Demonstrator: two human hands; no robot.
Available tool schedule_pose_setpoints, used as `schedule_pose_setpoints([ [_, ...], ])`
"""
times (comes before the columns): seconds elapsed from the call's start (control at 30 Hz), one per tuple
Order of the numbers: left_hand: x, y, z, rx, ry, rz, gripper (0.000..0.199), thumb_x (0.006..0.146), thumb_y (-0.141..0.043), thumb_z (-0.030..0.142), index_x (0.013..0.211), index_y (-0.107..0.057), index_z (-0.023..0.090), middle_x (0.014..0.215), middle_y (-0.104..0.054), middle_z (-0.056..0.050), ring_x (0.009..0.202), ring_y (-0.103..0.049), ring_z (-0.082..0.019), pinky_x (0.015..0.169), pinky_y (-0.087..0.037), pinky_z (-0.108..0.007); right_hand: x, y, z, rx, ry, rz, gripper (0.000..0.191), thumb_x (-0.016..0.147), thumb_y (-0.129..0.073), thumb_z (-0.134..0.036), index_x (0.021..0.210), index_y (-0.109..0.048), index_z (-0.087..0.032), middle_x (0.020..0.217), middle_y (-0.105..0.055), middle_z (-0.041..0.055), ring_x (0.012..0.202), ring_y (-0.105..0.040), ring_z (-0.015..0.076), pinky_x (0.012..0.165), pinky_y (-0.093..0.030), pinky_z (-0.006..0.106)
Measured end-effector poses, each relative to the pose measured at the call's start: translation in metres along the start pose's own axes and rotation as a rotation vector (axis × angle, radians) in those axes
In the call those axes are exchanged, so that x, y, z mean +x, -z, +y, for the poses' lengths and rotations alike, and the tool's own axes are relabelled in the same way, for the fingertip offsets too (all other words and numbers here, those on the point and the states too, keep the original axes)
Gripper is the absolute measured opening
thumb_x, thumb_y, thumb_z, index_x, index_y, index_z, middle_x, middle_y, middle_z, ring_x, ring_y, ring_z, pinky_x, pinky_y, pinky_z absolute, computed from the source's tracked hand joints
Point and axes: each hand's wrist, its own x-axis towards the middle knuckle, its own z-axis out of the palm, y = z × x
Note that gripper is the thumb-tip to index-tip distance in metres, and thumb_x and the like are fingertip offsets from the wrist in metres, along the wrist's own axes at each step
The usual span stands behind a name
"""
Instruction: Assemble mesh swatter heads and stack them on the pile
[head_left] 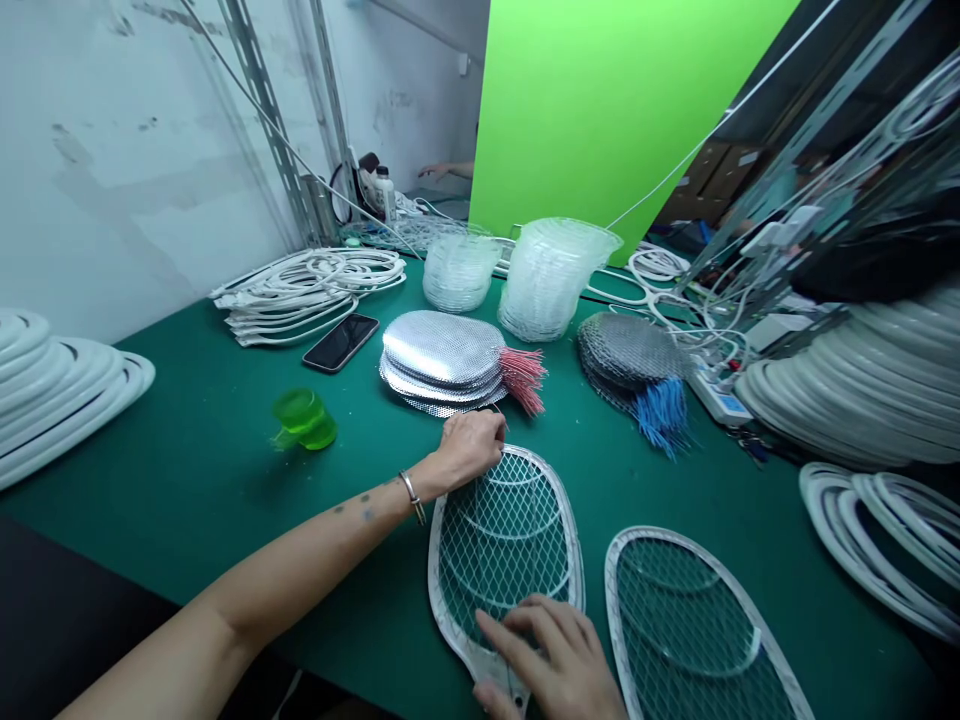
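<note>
A white oval racket frame with diamond mesh, like an electric fly swatter head (566, 500), lies in front of me. My left hand (472, 447) is closed at its far rim, the fingers curled; what they pinch, if anything, is hidden. Over the near end, by the throat, my right hand (559, 655) hovers with fingers spread, slightly blurred. A second meshed racket frame (626, 640) lies to the right. Just beyond my left hand are stacked silver mesh sheets (442, 348) with red wires (525, 375). Darker mesh sheets (630, 350) with blue wires (661, 415) lie further right.
A green cup-shaped container (306, 420) and a phone (341, 343) lie left. White frames are piled at left (60, 395), back left (307, 285) and right (832, 390). Clear plastic stacks (551, 285) stand before a green board (600, 110). Another person's arm (450, 170) shows behind.
</note>
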Motion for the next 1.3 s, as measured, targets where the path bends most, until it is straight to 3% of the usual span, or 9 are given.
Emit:
schedule_pose_setpoints([
  [0.1,0.004,0.003,0.0,0.007,-0.033,-0.039,0.009,0.08,-0.06,0.018,0.082,-0.067,0.023,0.086,-0.071,-0.001,0.083,-0.065,-0.02,0.072,-0.044,-0.028,0.055,0.022,0.021,0.187,-0.341,-0.052,0.022,0.093,-0.051,-0.043,0.101,-0.066,-0.028,0.094,-0.069,0.0025,0.084,-0.065,0.0167,0.067,-0.052,0.026],
  [0.17,0.006,0.004,-0.001,0.009,-0.05,-0.057,0.009,0.081,-0.059,0.018,0.084,-0.066,0.023,0.085,-0.07,-0.001,0.083,-0.065,-0.02,0.071,-0.044,-0.028,0.1,0.024,0.045,0.132,-0.542,-0.03,0.021,0.089,-0.056,-0.044,0.092,-0.062,-0.024,0.092,-0.068,0.0035,0.086,-0.063,0.019,0.068,-0.048,0.028],
  [0.3,0.009,0.003,-0.005,0.007,-0.059,-0.093,0.008,0.083,-0.059,0.022,0.089,-0.064,0.021,0.088,-0.069,-0.003,0.083,-0.064,-0.021,0.069,-0.044,-0.027,0.162,0.008,0.095,0.113,-0.672,-0.111,0.018,0.079,-0.067,-0.039,0.077,-0.06,-0.022,0.078,-0.067,0.0013,0.072,-0.061,0.018,0.057,-0.039,0.026],
  [0.5,0.014,0.001,-0.01,-0.015,-0.101,-0.162,0.004,0.084,-0.059,0.021,0.088,-0.061,0.021,0.088,-0.066,-0.003,0.081,-0.063,-0.021,0.067,-0.043,-0.027,0.169,-0.002,0.114,0.153,-0.706,-0.273,0.027,0.072,-0.071,-0.045,0.068,-0.056,-0.023,0.067,-0.065,-0.0024,0.063,-0.058,0.0145,0.052,-0.034,0.024],
  [0.8,0.006,0.0,-0.005,0.012,-0.178,-0.072,0.014,0.083,-0.053,0.008,0.084,-0.06,0.02,0.086,-0.061,-0.002,0.075,-0.061,-0.017,0.065,-0.043,-0.024,0.173,0.004,0.098,0.085,-0.635,-0.166,0.025,0.071,-0.072,-0.032,0.062,-0.052,-0.023,0.063,-0.063,-0.0013,0.06,-0.057,0.0169,0.053,-0.034,0.026],
  [0.9,0.001,0.004,-0.009,-0.029,-0.189,-0.009,0.007,0.088,-0.056,0.015,0.09,-0.061,0.019,0.095,-0.06,-0.003,0.083,-0.061,-0.017,0.07,-0.046,-0.025,0.152,0.018,0.088,0.134,-0.569,-0.044,0.017,0.08,-0.067,-0.038,0.077,-0.058,-0.023,0.078,-0.068,0.0,0.069,-0.06,0.0157,0.061,-0.042,0.026],
  [1.0,-0.023,0.012,-0.01,-0.1,-0.197,0.069,0.013,0.094,-0.054,0.025,0.103,-0.059,0.017,0.107,-0.058,-0.006,0.094,-0.059,-0.017,0.082,-0.046,-0.027,0.098,0.036,0.066,0.14,-0.536,0.084,0.02,0.09,-0.055,-0.042,0.09,-0.059,-0.022,0.092,-0.068,0.0027,0.077,-0.06,0.0158,0.071,-0.046,0.028],
  [1.17,-0.119,0.014,-0.008,-0.355,-0.491,0.007,0.014,0.096,-0.054,0.028,0.095,-0.063,0.017,0.094,-0.064,-0.003,0.089,-0.06,-0.014,0.079,-0.047,-0.024,-0.02,0.042,0.009,0.064,-0.121,0.185,0.012,0.089,-0.061,-0.018,0.099,-0.064,-0.022,0.089,-0.069,0.0031,0.082,-0.063,0.0166,0.073,-0.05,0.03],
  [1.3,-0.184,-0.015,-0.01,-0.266,-0.628,-0.036,0.015,0.096,-0.054,0.025,0.104,-0.065,0.019,0.102,-0.066,-0.005,0.094,-0.06,-0.017,0.083,-0.049,-0.029,-0.067,0.017,-0.019,-0.013,0.093,0.145,0.032,0.085,-0.062,-0.005,0.115,-0.065,-0.018,0.1,-0.071,0.0049,0.091,-0.063,0.0183,0.082,-0.05,0.032],
])
